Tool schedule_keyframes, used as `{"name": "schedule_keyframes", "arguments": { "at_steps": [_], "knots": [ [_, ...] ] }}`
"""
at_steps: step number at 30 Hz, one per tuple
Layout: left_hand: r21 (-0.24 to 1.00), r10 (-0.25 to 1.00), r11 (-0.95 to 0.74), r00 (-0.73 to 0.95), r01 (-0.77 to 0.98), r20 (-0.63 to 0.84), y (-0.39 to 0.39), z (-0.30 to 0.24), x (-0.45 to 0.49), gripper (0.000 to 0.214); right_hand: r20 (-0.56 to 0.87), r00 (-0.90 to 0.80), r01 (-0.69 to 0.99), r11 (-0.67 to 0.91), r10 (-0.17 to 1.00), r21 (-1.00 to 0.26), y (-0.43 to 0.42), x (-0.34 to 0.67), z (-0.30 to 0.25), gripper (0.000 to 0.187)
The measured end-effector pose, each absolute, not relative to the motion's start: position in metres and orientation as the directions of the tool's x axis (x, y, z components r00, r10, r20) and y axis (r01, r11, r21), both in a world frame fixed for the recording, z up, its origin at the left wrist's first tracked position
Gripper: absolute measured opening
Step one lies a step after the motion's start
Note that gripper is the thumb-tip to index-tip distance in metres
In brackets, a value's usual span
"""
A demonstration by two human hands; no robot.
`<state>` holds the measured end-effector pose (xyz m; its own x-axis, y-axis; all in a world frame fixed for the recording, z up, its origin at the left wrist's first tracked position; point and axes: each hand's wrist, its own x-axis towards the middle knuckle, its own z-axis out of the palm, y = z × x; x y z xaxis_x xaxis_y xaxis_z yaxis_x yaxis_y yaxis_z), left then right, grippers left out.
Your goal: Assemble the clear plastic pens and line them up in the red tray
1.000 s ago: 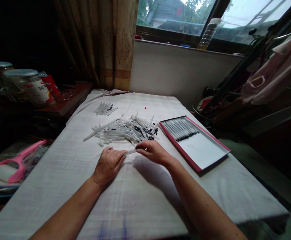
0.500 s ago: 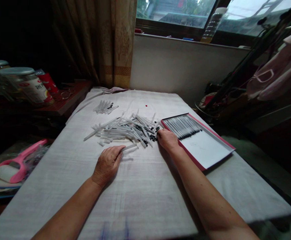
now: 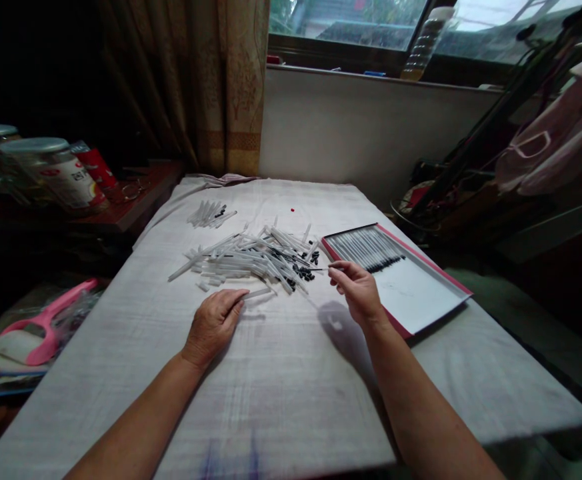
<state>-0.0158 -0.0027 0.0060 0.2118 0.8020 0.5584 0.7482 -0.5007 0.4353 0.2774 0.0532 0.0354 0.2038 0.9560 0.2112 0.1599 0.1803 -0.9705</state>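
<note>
My left hand [image 3: 214,325] is closed on a translucent pen barrel [image 3: 258,293], which points right just above the cloth. In a pinch, my right hand [image 3: 355,287] holds a thin dark pen refill [image 3: 317,269] by one end; its other end reaches left over small black pen caps [image 3: 303,272]. Between and beyond the hands lies a loose heap of translucent pen barrels [image 3: 235,261], mixed with dark refills. To the right, a shallow red-edged box [image 3: 421,303] contains a row of pens with black ends [image 3: 368,248], partly behind my right hand.
A smaller group of barrels [image 3: 205,213] and a red bit [image 3: 292,210] lie farther back on the white cloth [image 3: 271,400]. Jars [image 3: 55,173] stand on a dark side table at left. Below them is a pink-handled object [image 3: 45,327]. A bottle [image 3: 425,43] leans on the windowsill.
My right hand has lifted from the black caps and moved right and toward me, drawing the refill out of the heap. My left hand stays almost still with its barrel.
</note>
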Motion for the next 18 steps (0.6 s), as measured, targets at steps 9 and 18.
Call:
{"name": "schedule_keyframes", "arguments": {
  "at_steps": [9, 18],
  "knots": [
    [0.439, 0.8, -0.494, 0.195, 0.75, 0.568, -0.003, 0.005, -0.016, 0.026, 0.009, 0.191, -0.27, 0.061, 0.982, -0.961, 0.036, 0.256, 0.048, 0.041],
    [0.433, 0.809, -0.494, 0.216, 0.754, 0.547, -0.004, 0.006, -0.014, 0.028, -0.006, 0.129, -0.287, 0.031, 0.992, -0.957, 0.034, 0.249, 0.046, 0.039]
  ]
}}
